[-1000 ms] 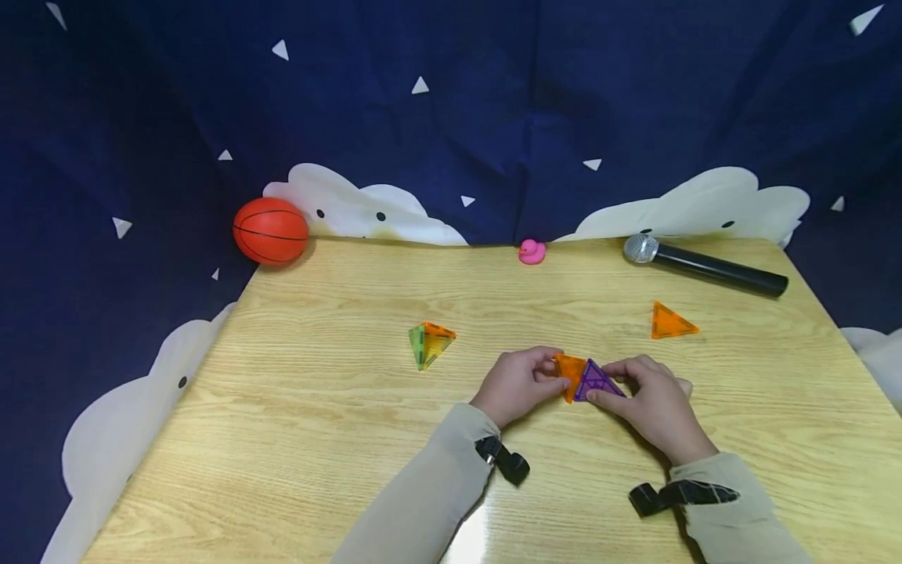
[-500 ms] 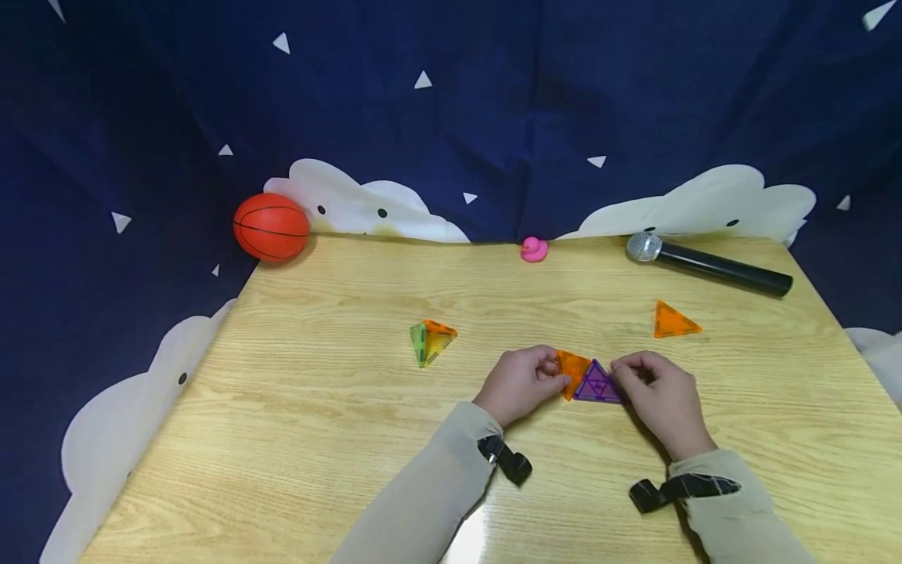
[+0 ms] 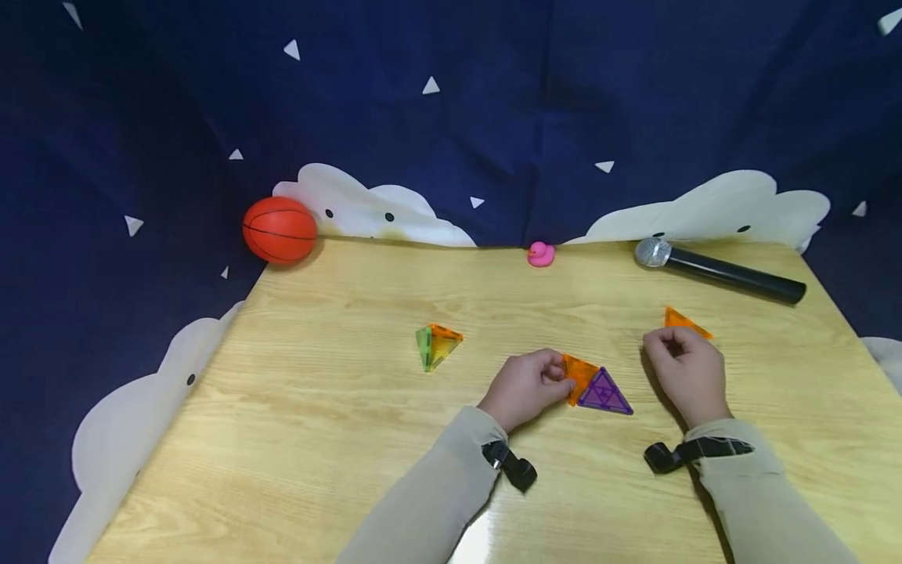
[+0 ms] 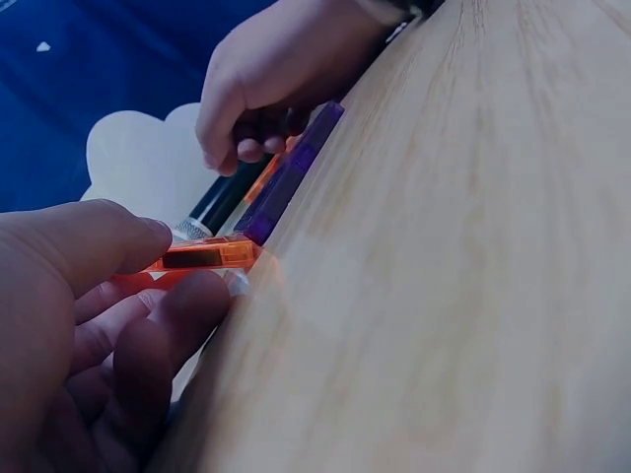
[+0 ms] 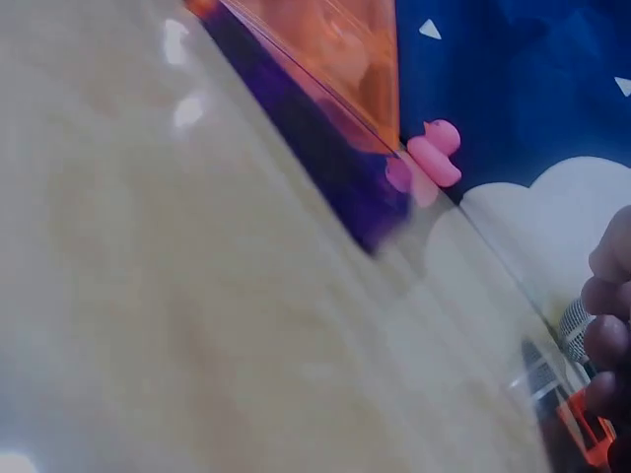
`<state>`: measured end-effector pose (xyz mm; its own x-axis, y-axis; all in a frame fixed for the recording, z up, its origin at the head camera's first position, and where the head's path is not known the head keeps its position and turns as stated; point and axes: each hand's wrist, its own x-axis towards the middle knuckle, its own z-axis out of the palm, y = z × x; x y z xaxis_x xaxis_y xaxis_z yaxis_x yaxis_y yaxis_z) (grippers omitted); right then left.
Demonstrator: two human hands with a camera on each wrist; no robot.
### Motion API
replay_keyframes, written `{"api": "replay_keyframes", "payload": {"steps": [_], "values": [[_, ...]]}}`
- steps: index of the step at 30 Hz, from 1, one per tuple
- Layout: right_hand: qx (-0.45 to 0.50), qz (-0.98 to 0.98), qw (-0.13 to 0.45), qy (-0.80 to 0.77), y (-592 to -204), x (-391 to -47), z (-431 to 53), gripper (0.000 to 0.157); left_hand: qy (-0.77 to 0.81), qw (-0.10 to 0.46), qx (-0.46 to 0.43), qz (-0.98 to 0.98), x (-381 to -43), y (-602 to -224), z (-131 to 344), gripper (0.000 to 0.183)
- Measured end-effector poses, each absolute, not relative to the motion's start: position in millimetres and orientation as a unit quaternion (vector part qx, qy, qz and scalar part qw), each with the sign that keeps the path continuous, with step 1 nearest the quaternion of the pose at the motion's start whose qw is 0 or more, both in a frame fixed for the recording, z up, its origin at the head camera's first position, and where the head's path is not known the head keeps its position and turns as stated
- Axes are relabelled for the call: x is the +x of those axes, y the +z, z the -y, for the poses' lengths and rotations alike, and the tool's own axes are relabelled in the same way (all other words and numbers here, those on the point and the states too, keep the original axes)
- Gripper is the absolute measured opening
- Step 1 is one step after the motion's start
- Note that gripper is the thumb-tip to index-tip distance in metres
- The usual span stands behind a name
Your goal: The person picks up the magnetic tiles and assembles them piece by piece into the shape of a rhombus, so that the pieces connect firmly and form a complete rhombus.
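In the head view my left hand [image 3: 524, 389] pinches an orange triangular magnetic tile [image 3: 579, 376] between thumb and fingers. That tile stands raised off the wood, as the right wrist view shows. Along its edge a purple triangular magnetic tile [image 3: 604, 393] touches it and lies on the table. My right hand [image 3: 687, 376] is over the table to the right, apart from the purple tile, its fingers loosely curled with nothing seen in them. Just beyond it lies a second orange triangular tile [image 3: 683, 321], partly hidden by the hand.
A small built shape of green, orange and yellow tiles [image 3: 438, 347] sits left of centre. Along the back are a red ball [image 3: 280, 230], a pink rubber duck [image 3: 541, 254] and a black microphone [image 3: 733, 276]. A dark blue curtain [image 3: 395, 110] hangs behind the table [image 3: 296, 439].
My right hand has let go of the purple tile and moved right and away from me, to the loose orange tile. My left hand keeps its pinch. The head view has shifted slightly.
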<state>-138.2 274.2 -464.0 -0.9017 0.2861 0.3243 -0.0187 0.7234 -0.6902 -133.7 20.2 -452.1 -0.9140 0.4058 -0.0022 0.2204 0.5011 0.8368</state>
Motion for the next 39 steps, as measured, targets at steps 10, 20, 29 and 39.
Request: {"api": "replay_keyframes", "payload": {"steps": [10, 20, 29, 39], "values": [[-0.043, 0.902, 0.253, 0.346, -467, -157, -291, 0.019, 0.472, 0.1, 0.187, -0.856, -132, -451, -21, 0.019], [-0.078, 0.949, 0.117, 0.282, -460, -163, -300, 0.046, 0.466, 0.1, 0.185, -0.859, -131, -452, -22, 0.023], [-0.054, 0.953, 0.119, 0.272, -458, -156, -300, 0.041, 0.469, 0.097, 0.191, -0.857, -133, -452, -22, 0.024], [-0.067, 0.953, 0.108, 0.274, -463, -140, -297, 0.047, 0.464, 0.104, 0.184, -0.86, -134, -451, -19, 0.022]]}}
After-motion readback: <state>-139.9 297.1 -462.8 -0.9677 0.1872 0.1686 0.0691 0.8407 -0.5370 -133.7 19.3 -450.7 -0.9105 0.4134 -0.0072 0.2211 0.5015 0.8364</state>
